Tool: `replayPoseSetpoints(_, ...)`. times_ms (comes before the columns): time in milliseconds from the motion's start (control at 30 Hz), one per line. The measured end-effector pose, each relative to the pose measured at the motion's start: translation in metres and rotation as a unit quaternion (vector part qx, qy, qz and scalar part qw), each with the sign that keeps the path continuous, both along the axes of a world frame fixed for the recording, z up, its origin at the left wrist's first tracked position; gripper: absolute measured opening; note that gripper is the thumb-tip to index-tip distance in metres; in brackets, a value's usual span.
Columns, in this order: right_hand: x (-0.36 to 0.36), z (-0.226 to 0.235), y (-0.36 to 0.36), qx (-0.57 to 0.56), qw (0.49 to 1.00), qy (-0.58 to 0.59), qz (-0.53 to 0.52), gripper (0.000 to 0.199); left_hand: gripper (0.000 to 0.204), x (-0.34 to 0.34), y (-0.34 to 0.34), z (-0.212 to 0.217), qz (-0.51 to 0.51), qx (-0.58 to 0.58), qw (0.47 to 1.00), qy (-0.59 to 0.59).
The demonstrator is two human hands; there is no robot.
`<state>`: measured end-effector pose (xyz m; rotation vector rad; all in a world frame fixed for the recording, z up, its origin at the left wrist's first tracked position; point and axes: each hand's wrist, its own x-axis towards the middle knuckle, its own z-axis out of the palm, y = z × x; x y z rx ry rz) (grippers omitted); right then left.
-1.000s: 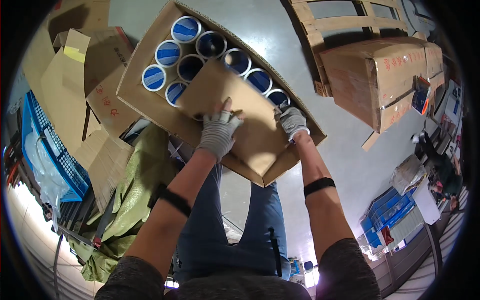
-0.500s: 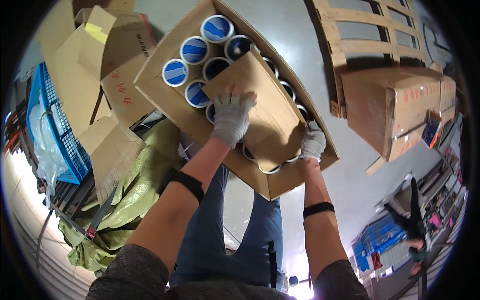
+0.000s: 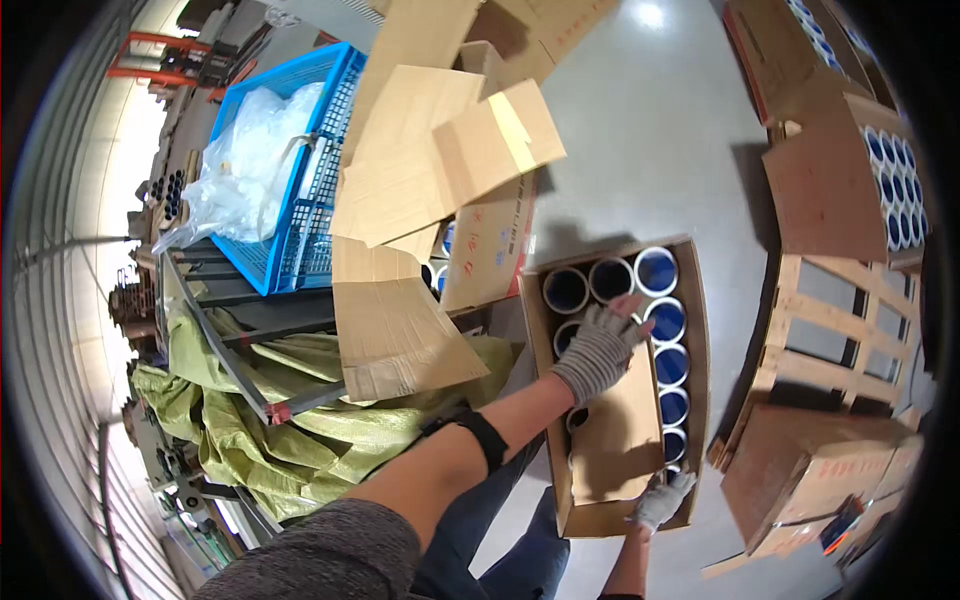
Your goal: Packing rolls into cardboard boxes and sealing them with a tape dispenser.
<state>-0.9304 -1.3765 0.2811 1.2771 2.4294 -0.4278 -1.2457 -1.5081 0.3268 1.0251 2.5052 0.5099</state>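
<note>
Carton (image 3: 605, 521) has shifted from twelve to four o'clock; left hand (image 3: 600, 352) lays splayed fingers over cardboard sheet (image 3: 620, 432); right hand (image 3: 660, 502), grasp unclear.

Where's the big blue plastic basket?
In the head view, the blue plastic basket is at upper left, just left of the brown cardboard flaps, holding crumpled clear plastic.

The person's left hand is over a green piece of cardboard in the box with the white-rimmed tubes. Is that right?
Not quite: the head view shows the piece of cardboard is plain brown, not green. The left hand is over it, in the box with the white-rimmed tubes.
</note>
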Motion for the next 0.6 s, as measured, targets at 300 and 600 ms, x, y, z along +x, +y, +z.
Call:
replayPoseSetpoints(300,-0.106,0.051,-0.053,-0.133,0.973,0.189,0.025,0.053,0.078,-0.226,-0.153,0.057,0.208,-0.208,0.945,0.143)
replayPoseSetpoints(600,-0.194,0.027,-0.092,-0.178,0.943,0.275,0.058,0.042,0.088,-0.299,-0.235,0.039,0.012,-0.316,0.944,0.098)
